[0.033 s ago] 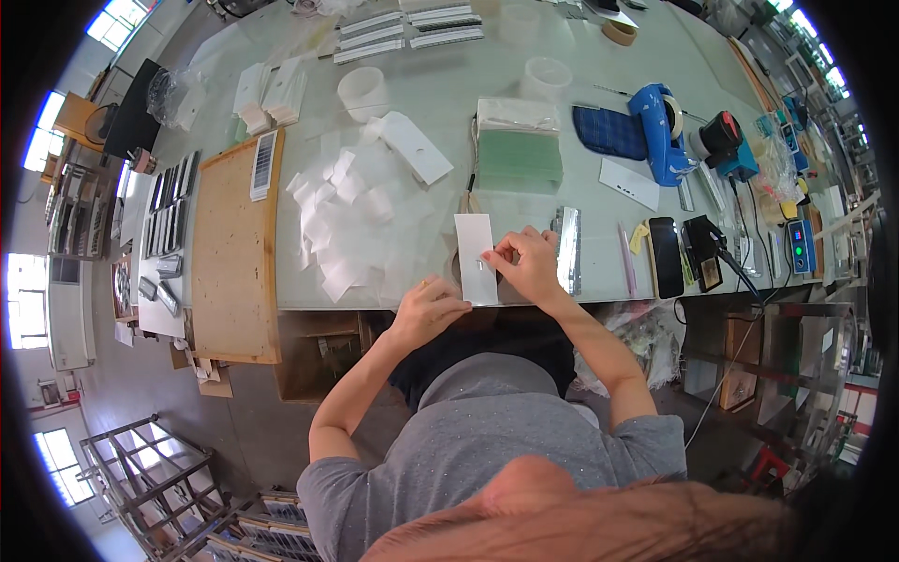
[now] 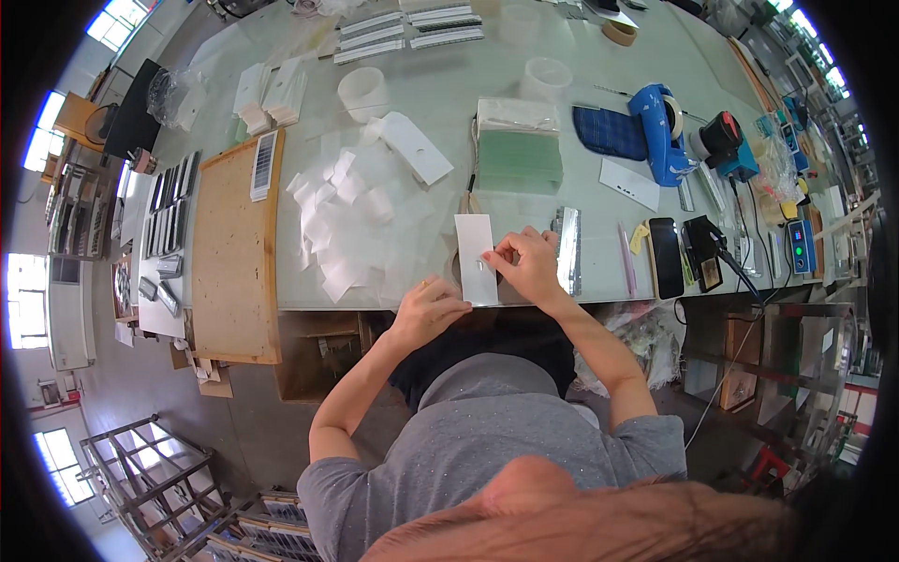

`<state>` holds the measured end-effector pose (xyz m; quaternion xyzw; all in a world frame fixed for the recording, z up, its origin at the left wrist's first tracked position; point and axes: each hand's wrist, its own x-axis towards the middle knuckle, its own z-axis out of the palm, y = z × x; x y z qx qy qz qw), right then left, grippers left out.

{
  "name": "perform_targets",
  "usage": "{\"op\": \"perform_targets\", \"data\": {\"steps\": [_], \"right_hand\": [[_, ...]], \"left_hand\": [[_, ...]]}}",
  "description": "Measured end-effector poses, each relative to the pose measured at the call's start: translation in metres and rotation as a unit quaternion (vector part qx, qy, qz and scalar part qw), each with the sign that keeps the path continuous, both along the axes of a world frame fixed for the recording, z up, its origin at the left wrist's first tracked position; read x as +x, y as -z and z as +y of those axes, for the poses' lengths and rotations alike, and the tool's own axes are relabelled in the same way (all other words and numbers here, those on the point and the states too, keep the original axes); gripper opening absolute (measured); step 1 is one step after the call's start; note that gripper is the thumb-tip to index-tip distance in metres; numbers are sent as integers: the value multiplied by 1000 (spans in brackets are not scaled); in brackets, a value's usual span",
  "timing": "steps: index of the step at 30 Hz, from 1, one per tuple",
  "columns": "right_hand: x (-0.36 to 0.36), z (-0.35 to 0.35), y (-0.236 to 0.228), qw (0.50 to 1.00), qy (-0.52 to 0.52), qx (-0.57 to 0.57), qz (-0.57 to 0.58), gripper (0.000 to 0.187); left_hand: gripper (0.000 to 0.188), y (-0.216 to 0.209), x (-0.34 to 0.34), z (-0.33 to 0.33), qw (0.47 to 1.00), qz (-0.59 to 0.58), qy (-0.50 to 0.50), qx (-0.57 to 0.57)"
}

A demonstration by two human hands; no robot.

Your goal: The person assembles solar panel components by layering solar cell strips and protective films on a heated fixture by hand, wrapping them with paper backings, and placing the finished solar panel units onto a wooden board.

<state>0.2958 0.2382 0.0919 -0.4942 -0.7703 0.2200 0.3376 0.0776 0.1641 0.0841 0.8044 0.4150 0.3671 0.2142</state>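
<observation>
A narrow white rectangular card [image 2: 475,239] lies lengthwise at the table's near edge, a small slot-like mark around its middle. My left hand [image 2: 429,311] has its fingers bent and close together, their tips gripping the card's near left corner. From the right, my right hand [image 2: 526,267] pinches thumb and forefinger at the card's right side, beside the mark. Whatever is in that pinch is too small to make out. A shiny silver strip [image 2: 568,251] lies just right of my right hand. Beyond the card stands a block of stacked green sheets [image 2: 518,159].
Loose white paper pieces [image 2: 342,225] are heaped left of the card, with white cards [image 2: 417,148] behind them. A wooden board [image 2: 234,248] overhangs the near edge at left. Rightward are a blue tape dispenser [image 2: 660,136], a phone [image 2: 666,258] and a black stand [image 2: 702,248].
</observation>
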Motion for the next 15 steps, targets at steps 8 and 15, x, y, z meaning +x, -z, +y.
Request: {"op": "perform_targets", "data": {"steps": [8,15], "right_hand": [[3,0,5,998,-7,51,-38,25],[16,-3,1,995,-50,79,-19,43]], "left_hand": [[17,-9,3,7,998,38,37,39],[31,-8,11,7,983,165,30,73]]}}
